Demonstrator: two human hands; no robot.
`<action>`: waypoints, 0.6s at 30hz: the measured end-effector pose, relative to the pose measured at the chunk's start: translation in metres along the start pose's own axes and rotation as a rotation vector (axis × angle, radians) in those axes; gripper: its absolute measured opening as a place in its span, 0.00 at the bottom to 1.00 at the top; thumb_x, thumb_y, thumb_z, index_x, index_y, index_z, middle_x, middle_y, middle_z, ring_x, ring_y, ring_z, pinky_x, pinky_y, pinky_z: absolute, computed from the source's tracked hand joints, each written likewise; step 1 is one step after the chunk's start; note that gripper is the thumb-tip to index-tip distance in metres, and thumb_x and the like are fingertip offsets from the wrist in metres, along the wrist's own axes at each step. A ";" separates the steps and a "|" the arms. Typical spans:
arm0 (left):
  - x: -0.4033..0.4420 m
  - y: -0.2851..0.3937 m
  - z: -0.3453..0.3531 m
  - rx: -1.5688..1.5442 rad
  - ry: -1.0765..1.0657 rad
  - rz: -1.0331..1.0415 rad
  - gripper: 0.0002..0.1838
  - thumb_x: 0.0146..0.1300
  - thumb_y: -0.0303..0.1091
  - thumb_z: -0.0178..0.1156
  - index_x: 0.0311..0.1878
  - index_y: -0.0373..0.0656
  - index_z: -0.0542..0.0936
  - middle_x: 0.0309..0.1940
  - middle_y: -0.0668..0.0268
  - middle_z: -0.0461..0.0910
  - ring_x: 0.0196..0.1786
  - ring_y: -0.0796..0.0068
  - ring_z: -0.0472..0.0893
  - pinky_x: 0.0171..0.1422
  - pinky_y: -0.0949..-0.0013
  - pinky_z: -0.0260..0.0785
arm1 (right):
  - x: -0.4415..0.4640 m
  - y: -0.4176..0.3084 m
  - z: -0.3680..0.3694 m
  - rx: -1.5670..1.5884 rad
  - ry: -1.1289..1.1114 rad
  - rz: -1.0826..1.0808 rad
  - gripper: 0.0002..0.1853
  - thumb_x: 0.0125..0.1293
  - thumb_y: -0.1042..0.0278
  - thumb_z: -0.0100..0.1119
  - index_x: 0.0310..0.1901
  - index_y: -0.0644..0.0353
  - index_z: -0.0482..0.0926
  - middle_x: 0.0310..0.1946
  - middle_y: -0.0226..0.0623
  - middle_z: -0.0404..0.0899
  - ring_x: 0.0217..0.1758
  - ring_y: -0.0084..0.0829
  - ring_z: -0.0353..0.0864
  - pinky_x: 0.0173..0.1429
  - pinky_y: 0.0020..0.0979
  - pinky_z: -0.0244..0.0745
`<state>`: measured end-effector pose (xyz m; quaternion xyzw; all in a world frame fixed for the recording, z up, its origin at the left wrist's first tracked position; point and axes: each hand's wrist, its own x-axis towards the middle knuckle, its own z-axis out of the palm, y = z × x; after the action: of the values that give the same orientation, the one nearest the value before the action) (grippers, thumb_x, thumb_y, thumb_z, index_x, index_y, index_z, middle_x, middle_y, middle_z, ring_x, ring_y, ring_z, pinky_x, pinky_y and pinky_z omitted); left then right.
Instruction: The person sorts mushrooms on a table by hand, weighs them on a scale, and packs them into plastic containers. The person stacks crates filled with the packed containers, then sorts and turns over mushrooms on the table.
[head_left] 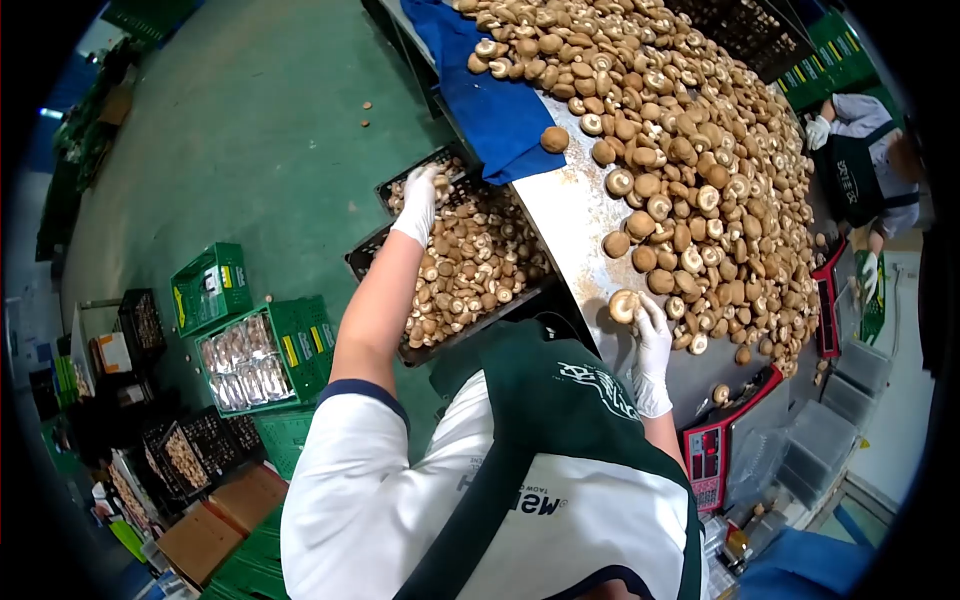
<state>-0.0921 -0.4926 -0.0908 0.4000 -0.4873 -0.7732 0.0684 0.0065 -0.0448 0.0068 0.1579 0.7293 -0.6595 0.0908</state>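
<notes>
My right hand [650, 352], in a white glove, grips a shiitake mushroom [624, 306] between thumb and fingers, its pale gill side showing. It is at the near edge of a big heap of shiitake mushrooms [690, 150] on a metal table [570, 215]. My left hand [420, 200], also gloved, reaches over a small black crate [385, 195] holding mushrooms. Its fingers curl down, and what they hold is not clear. Below that arm stands a larger black crate [425, 355] full of mushrooms [470, 265].
A blue cloth [485, 100] hangs over the table's left edge. Red scales [706, 460] and clear plastic tubs [815, 450] are at right. A co-worker [860, 165] in white gloves stands across the table. Green crates [310, 345] with packed goods sit on the floor at left.
</notes>
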 end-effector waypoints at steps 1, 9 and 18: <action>-0.010 -0.009 0.006 0.087 -0.108 -0.029 0.12 0.70 0.42 0.55 0.44 0.43 0.78 0.26 0.65 0.82 0.22 0.76 0.79 0.22 0.74 0.68 | -0.008 -0.009 0.008 0.074 -0.003 0.062 0.17 0.70 0.70 0.58 0.59 0.64 0.78 0.43 0.29 0.78 0.38 0.18 0.70 0.44 0.19 0.67; -0.186 -0.062 0.086 0.491 -1.210 -0.586 0.26 0.76 0.52 0.44 0.60 0.39 0.74 0.32 0.57 0.84 0.27 0.75 0.81 0.31 0.77 0.72 | -0.032 -0.002 0.050 -0.086 -0.123 -0.030 0.14 0.67 0.71 0.60 0.53 0.62 0.80 0.41 0.31 0.82 0.41 0.20 0.78 0.48 0.23 0.74; -0.219 -0.065 0.095 -0.073 -0.964 -0.868 0.27 0.77 0.55 0.39 0.59 0.40 0.72 0.42 0.51 0.83 0.32 0.65 0.83 0.38 0.69 0.80 | 0.040 -0.035 0.013 -0.988 0.099 -0.645 0.20 0.59 0.67 0.63 0.54 0.54 0.80 0.51 0.36 0.78 0.55 0.40 0.74 0.58 0.39 0.68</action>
<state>0.0082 -0.2844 -0.0031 0.1661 -0.2310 -0.8394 -0.4632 -0.0440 -0.0561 0.0246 -0.1023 0.9646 -0.2277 -0.0854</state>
